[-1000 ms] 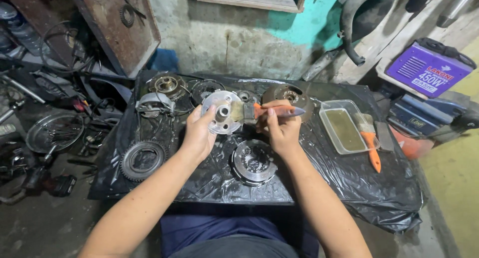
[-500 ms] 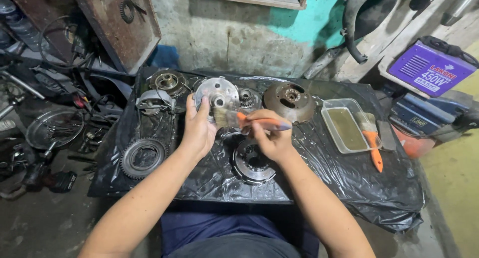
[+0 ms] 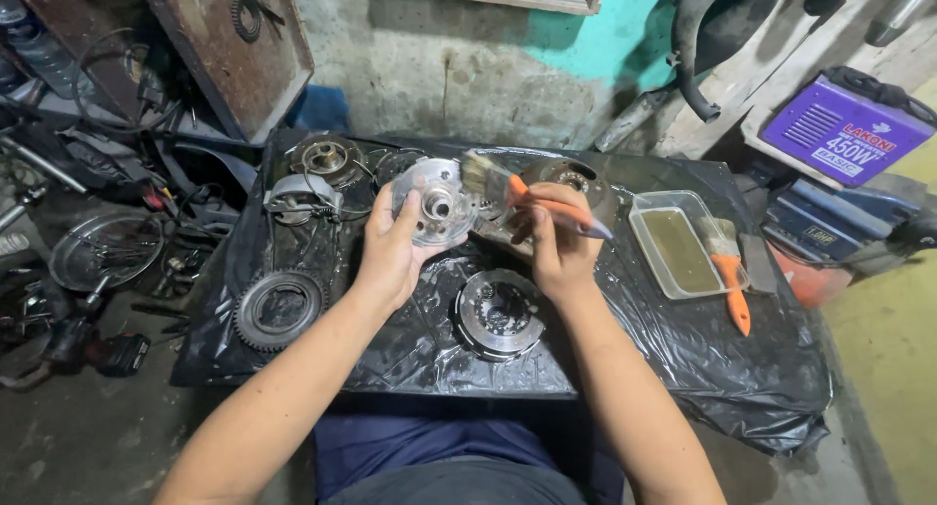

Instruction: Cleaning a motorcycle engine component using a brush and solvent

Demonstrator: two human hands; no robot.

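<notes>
Near the middle of the frame, slightly above centre, the left hand [image 3: 395, 246] grips a round silver metal hub [image 3: 437, 204], its fingers curled behind the disc and the thumb laid across the face, so that the part is tilted up toward the camera. Just to the right of it, the right hand [image 3: 556, 242] is closed around the orange handle of a paintbrush [image 3: 508, 188], whose pale bristles touch the upper right edge of the hub.

Both hands work above a low table covered in black plastic sheet [image 3: 683, 359]. Below the right hand lies a round clutch plate assembly [image 3: 500, 315], flat on the sheet. In the lower left part of the sheet sits a dark toothed ring gear [image 3: 278, 308]. Behind the hands, toward the upper left of the sheet, rest a rusty round part [image 3: 327, 159] and a grey wired coil part [image 3: 298, 198].

To the right of centre stands a clear rectangular plastic tray [image 3: 646, 234] holding a shallow pool of murky yellow-brown liquid [image 3: 680, 251] (what kind of liquid cannot be told). A second brush with an orange handle [image 3: 732, 285] lies along the tray's right edge, its bristles at the tray's upper corner.

At the upper right of the frame a purple box-shaped machine [image 3: 844, 129] rests on a ledge
</notes>
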